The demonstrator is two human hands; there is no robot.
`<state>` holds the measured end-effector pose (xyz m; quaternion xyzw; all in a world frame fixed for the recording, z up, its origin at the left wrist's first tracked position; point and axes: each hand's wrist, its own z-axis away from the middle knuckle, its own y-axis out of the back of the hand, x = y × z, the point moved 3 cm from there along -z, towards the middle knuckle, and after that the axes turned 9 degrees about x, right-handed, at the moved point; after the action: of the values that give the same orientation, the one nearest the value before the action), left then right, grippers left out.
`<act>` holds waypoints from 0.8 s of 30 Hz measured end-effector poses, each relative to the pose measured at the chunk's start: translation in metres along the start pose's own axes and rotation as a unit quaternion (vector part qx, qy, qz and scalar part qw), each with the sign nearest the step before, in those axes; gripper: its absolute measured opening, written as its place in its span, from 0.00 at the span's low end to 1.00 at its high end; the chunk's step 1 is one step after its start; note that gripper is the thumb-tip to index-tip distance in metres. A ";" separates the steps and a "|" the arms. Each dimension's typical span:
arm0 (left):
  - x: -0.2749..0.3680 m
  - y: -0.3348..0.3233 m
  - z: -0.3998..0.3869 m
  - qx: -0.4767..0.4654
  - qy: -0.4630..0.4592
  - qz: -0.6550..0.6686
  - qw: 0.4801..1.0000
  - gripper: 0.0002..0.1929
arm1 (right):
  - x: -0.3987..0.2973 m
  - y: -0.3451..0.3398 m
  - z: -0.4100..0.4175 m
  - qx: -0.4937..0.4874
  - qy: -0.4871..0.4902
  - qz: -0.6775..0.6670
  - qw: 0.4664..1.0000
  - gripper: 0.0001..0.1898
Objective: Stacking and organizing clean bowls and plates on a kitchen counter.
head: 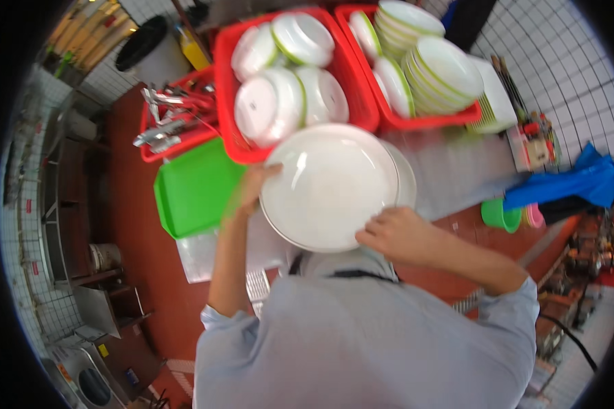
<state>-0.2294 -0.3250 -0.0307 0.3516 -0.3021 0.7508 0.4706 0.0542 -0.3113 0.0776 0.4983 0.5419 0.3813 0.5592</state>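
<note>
A large round white plate point(330, 189) with a thin dark rim is in front of my body, between both hands. My left hand point(253, 186), blurred, grips its left edge, the thumb on the rim. The fingers of my right hand point(396, 232) are curled over the lower right rim. Another white plate point(408, 176) shows from beneath its right side; whether the two touch I cannot tell. Just beyond is a red basket point(363, 102) of white bowls point(268, 105) with green rims, several of them upside down.
A green tray point(199, 184) lies left on the metal table point(455, 163). Behind it, a red basket point(151, 145) holds cutlery point(166, 115). At the back right, another red basket point(424, 122) holds stacked bowls point(445, 76). A green bucket point(500, 216) stands beyond the table's right edge.
</note>
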 end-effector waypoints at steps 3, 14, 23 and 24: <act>-0.010 0.006 0.004 0.009 -0.007 -0.107 0.994 0.22 | 0.002 -0.003 0.008 -0.034 0.013 0.026 0.999 0.08; -0.033 -0.034 0.019 0.120 -0.114 -0.017 0.986 0.17 | 0.055 0.021 0.080 0.281 -0.250 0.052 0.925 0.21; -0.024 -0.088 0.002 0.128 -0.144 -0.049 0.980 0.17 | 0.082 -0.045 0.088 0.246 -0.623 -0.316 0.672 0.23; -0.028 -0.091 -0.003 0.115 -0.152 -0.045 0.981 0.18 | 0.095 -0.059 0.103 0.258 -0.600 -0.271 0.707 0.21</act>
<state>-0.1380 -0.3024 -0.0446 0.5268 -0.2659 0.6961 0.4090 0.1607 -0.2465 -0.0100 0.5787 0.2807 -0.3205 0.6954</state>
